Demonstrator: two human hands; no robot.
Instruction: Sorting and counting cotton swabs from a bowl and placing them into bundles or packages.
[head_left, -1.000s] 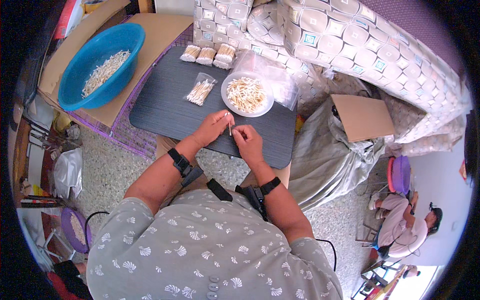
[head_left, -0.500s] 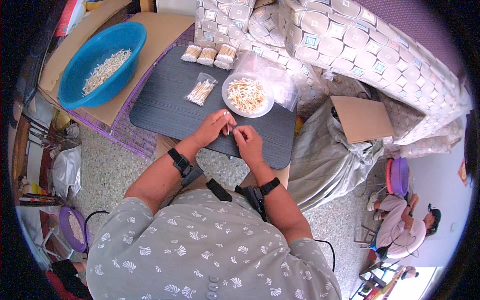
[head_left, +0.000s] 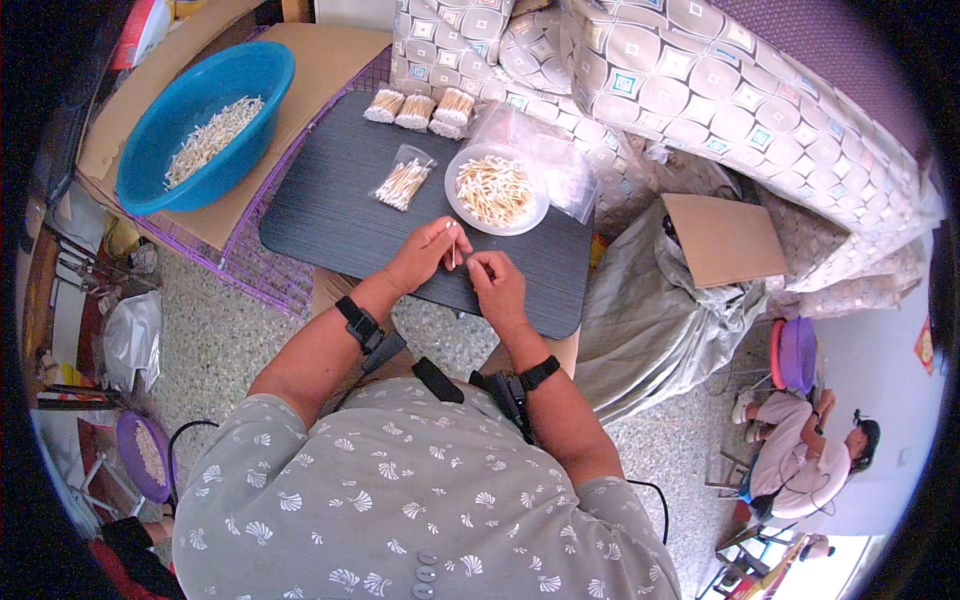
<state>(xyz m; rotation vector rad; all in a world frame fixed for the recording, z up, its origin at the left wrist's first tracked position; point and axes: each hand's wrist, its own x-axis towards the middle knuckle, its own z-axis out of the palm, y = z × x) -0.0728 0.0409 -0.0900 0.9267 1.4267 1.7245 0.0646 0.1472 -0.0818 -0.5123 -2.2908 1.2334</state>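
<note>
Over the near edge of the dark tabletop (head_left: 330,215), my left hand (head_left: 430,257) is closed on cotton swabs (head_left: 453,252), their white tips showing at the fingers. Close on its right, my right hand (head_left: 498,287) has thumb and fingertips pinched together; whatever is between them is too small to make out. Just beyond the hands stands a white bowl (head_left: 538,208) heaped with loose cotton swabs (head_left: 494,190). Left of the bowl lies a clear bag (head_left: 402,178) partly filled with swabs. Several bundles of swabs (head_left: 415,110) sit at the table's far edge.
Clear plastic bags (head_left: 560,170) lie right of the bowl. A blue basin (head_left: 140,190) of swabs rests on cardboard (head_left: 325,55) at the left. Patterned cushions (head_left: 690,80) and a cardboard piece (head_left: 725,240) border the table's far right. Another person (head_left: 800,450) sits at far right.
My hands stay almost in place; the swab in my left fingers has shifted slightly. At far right, the seated person's arm has moved a little.
</note>
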